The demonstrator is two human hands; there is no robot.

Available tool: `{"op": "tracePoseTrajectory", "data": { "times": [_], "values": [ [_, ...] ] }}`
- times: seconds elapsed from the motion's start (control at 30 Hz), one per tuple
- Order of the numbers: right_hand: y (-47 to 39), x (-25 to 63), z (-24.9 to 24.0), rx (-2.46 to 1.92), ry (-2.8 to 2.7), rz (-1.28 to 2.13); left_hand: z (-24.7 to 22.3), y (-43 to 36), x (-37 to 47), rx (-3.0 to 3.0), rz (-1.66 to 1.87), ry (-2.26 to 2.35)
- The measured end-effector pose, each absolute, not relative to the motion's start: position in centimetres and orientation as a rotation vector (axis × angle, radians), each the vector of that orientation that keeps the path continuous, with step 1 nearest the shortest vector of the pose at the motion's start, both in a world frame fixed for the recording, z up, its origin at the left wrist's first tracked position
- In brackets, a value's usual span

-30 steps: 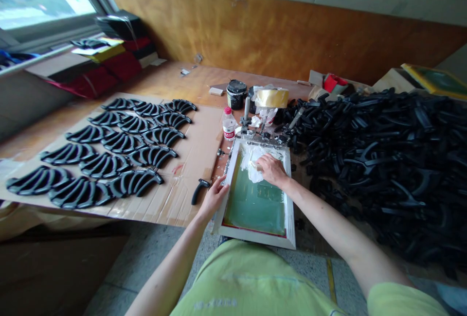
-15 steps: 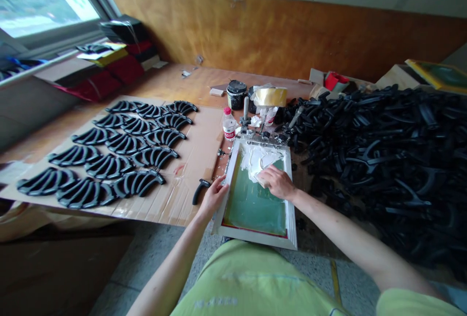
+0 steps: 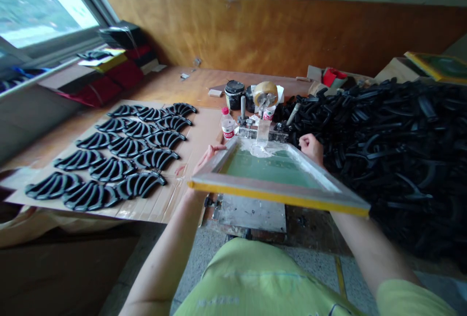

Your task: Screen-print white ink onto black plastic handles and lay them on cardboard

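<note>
The screen-printing frame (image 3: pixel 280 193) is tilted up with its near edge raised, its green mesh holding white ink (image 3: pixel 261 149) at the far end. A pale flat scraper (image 3: pixel 262 132) stands upright in that ink. My left hand (image 3: pixel 207 155) is at the frame's left side, fingers stretched out, palm partly hidden by the frame. Past the frame's right side, my right hand (image 3: pixel 311 147) is closed with curled fingers, near a heap of black curved handles (image 3: pixel 394 146); whatever it may hold is hidden. Below the frame a metal base plate (image 3: pixel 251 213) is exposed.
Rows of black curved handles (image 3: pixel 113 172) lie on cardboard (image 3: pixel 189 153) at the left. A red-capped bottle (image 3: pixel 227 124), an ink tub (image 3: pixel 234 95) and a tape roll (image 3: pixel 265 94) stand behind the frame. Boxes (image 3: pixel 109 63) are stacked by the window.
The screen frame has swung up from flat. My right hand has let go of the scraper and moved right, beyond the frame. My left hand has moved forward along the frame's side.
</note>
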State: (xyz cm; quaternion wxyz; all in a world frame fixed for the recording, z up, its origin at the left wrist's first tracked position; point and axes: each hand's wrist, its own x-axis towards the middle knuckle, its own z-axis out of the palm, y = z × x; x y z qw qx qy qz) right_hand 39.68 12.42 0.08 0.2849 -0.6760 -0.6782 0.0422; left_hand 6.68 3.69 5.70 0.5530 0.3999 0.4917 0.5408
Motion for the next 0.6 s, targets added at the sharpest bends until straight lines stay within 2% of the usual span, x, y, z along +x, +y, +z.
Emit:
{"op": "tracePoseTrajectory", "data": {
  "times": [0.13, 0.23, 0.33, 0.4, 0.5, 0.53, 0.6],
  "values": [
    [8.2, 37.8, -4.2, -1.681, -2.128, 0.270, 6.9, 6.7, 7.9, 0.890, 1.394, 1.046],
    [5.9, 34.4, -5.3, -1.621, -2.322, 0.289, 4.9, 5.6, 9.0, 0.800, 1.410, 1.119],
    [3.4, 31.1, -4.5, -1.644, -2.304, 0.260, 0.9, 1.7, 11.1, 0.721, 1.051, 1.181],
    [1.5, 29.1, -3.8, -1.494, -2.335, 0.276, -1.8, -1.0, 12.3, 0.662, 0.811, 1.161],
    [-0.4, 28.4, -3.9, -1.207, -2.454, 0.393, -4.8, -2.8, 11.5, 0.627, 0.756, 1.232],
    [-0.3, 29.5, -4.2, -1.226, -2.446, 0.430, -5.4, -2.6, 10.2, 0.668, 0.777, 1.315],
    [0.7, 33.8, -4.9, -1.547, -2.285, 0.442, -6.4, -1.4, 6.2, 0.851, 0.804, 1.543]
  ]
}}
